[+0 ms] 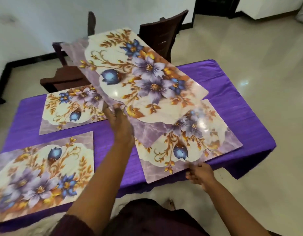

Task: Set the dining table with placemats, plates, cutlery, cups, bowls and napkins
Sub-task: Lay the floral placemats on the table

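Placemats only at this stage. Three lying flat on the purple-clothed counter (232, 92): far-left placemat (69, 109), near-left placemat (41, 174) overhanging the near edge, right placemat (190, 142) with its near corner past the counter edge. Fourth placemat (138, 72) held in the air, tilted, above the far middle of the counter, partly covering the view of the far-left and right ones.

Left hand (119, 123): pinching the near edge of the raised placemat, fingers (111, 109) curled onto the sheet. Right hand (199, 173): at the near edge of the right placemat, fingers bent around or under that edge; apparently gripping to square it up, though exact contact hard to confirm.

Progress, as a judgement: early. Placemat stage nearly complete, one sheet not yet laid; far-right spot of the counter the likely destination. Remaining: plates, cutlery, cups, bowls, napkins, none visible in view.

Containers: none present on the counter; no cups or bowls, hence no contents to report.

Surroundings: dark wooden chairs (157, 36) at the far side, glossy tiled floor (249, 48).
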Demonstrator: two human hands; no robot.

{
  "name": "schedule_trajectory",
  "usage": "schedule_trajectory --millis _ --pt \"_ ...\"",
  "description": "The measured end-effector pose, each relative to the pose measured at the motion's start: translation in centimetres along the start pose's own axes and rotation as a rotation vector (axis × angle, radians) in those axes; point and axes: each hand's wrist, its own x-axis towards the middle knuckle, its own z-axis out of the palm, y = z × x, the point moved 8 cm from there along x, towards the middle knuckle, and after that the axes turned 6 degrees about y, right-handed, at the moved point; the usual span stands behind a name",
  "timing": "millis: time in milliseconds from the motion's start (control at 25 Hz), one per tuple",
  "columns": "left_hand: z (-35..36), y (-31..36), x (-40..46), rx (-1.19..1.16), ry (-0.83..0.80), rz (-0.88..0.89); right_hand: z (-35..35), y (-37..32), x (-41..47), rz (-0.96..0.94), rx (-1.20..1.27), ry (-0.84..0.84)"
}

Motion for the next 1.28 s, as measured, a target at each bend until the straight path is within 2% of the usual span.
schedule_trajectory --millis 80,120,160,240,320,360,440,520,600,680,720,760,920,1000,1280 --pt "-0.2 -1.8 -2.1 0.035 -0.020 -0.107 -2.4 -1.3 0.9 -0.099 -0.109 0.248" --pt "-0.3 -2.7 -3.1 0.061 -0.035 -0.159 -3.2 -2.2 1.0 -0.134 0.006 0.302" --pt "-0.4 -3.5 -4.0 0.092 -0.057 -0.207 -3.2 -3.2 1.0 -0.140 0.224 0.258" --pt "-0.8 -4.8 -5.3 0.140 -0.098 -0.274 -1.0 -6.0 0.1 -0.127 0.561 -0.031" --pt "-0.9 -5.6 -6.3 0.147 -0.146 -0.300 1.2 -9.0 -1.8 -0.184 0.598 -0.240" --pt "-0.4 -5.8 -6.8 0.167 -0.206 -0.298 1.9 -10.0 -2.4 -0.240 0.567 -0.269" --pt "0.8 -6.6 -7.4 0.317 -0.407 -0.233 1.7 -11.1 -2.6 -0.358 0.465 -0.192" --pt "1.2 -7.7 -8.4 0.539 -0.672 -0.110 0.6 -11.4 -2.2 -0.396 0.465 -0.093" --pt "0.0 -11.3 -9.1 0.954 -0.874 0.077 -1.9 -11.7 -1.1 -0.386 0.542 0.016" --pt "-4.0 -15.7 -9.4 1.524 -0.901 0.072 -4.3 -11.9 0.5 -0.366 0.538 0.089" --pt "-5.7 -17.2 -9.4 1.709 -0.911 0.065 -5.4 -11.7 1.3 -0.356 0.510 0.121" --pt "-6.8 -17.6 -9.7 1.797 -0.929 0.090 -6.2 -11.3 2.1 -0.350 0.458 0.150" --pt "-7.1 -18.0 -8.8 1.872 -0.967 0.217 -7.2 -8.9 4.5 -0.422 0.206 0.121" --pt "-6.7 -18.2 -8.2 1.898 -0.980 0.213 -7.0 -8.0 4.9 -0.437 0.157 0.092" --pt "-6.6 -18.3 -7.5 1.829 -0.994 0.200 -7.0 -7.2 5.4 -0.456 -0.031 0.162"
